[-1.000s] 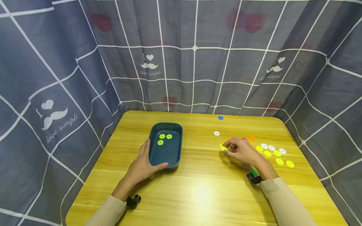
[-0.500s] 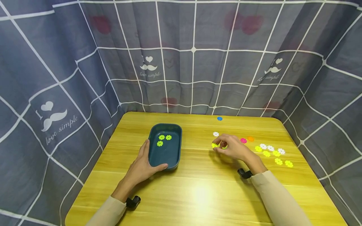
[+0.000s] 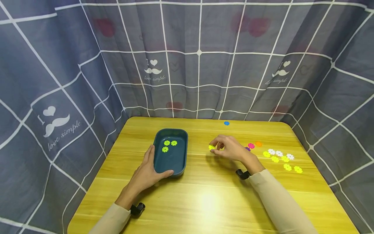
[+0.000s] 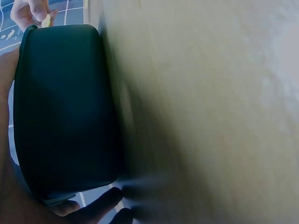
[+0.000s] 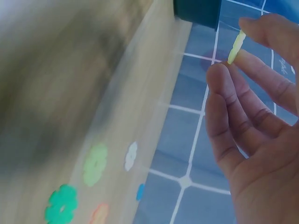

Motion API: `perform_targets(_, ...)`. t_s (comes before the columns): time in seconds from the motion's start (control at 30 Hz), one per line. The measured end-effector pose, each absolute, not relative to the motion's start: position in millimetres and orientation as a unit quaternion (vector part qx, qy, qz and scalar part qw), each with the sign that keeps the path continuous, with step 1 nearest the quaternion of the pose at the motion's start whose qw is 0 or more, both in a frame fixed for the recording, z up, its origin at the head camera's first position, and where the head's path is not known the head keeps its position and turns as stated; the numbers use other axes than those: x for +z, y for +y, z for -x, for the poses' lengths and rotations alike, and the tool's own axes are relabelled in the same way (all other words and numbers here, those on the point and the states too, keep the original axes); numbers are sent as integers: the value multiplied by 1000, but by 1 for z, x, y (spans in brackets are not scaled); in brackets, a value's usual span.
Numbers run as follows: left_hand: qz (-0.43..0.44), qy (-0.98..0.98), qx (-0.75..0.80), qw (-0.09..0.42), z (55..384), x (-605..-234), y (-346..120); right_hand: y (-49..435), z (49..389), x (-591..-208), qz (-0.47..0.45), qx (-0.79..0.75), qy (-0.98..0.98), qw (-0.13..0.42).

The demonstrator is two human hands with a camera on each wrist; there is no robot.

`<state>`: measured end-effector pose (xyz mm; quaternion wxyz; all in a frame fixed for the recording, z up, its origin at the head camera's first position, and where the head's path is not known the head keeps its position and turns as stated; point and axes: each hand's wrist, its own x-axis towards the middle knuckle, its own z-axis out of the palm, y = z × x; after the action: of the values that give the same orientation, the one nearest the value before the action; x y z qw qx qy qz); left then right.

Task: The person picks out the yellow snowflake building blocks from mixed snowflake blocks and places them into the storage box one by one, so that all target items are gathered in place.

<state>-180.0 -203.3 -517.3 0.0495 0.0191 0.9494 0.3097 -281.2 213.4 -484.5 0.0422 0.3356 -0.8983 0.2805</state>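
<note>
My left hand (image 3: 147,170) holds a dark teal rectangular tray (image 3: 177,164) by its near left corner, fingers along the outer left side and thumb at the near rim. Inside the tray lie three yellow-green flower-shaped discs (image 3: 165,149). My right hand (image 3: 230,149) pinches a yellow flower-shaped disc (image 5: 237,47) edge-on between thumb and index finger, above the table to the right of the tray. The other fingers are bent behind it. In the right wrist view, green (image 5: 61,204), yellow-green and white discs lie on the table behind the hand.
On the right of the wooden table (image 3: 204,195) lie loose yellow discs (image 3: 275,159), white discs (image 3: 279,153), a pink disc (image 3: 251,146) and an orange disc (image 3: 258,144). A blue disc (image 3: 226,123) lies near the back edge. A grey checked curtain (image 3: 187,71) surrounds the table.
My right hand has moved left from the loose discs toward the tray, with the yellow disc in its pinch. The left hand and tray have stayed in place.
</note>
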Motion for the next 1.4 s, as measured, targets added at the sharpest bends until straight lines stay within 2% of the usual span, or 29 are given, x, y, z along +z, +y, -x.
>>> perform_targets(0.53, -26, 947, 315, 50, 181, -519, -206, 174, 300, -474, -384, 281, -879, 41)
perform_targets(1.4, -24, 949, 311, 53, 182, -517, -204, 123, 321, -455, -410, 276, -869, 9)
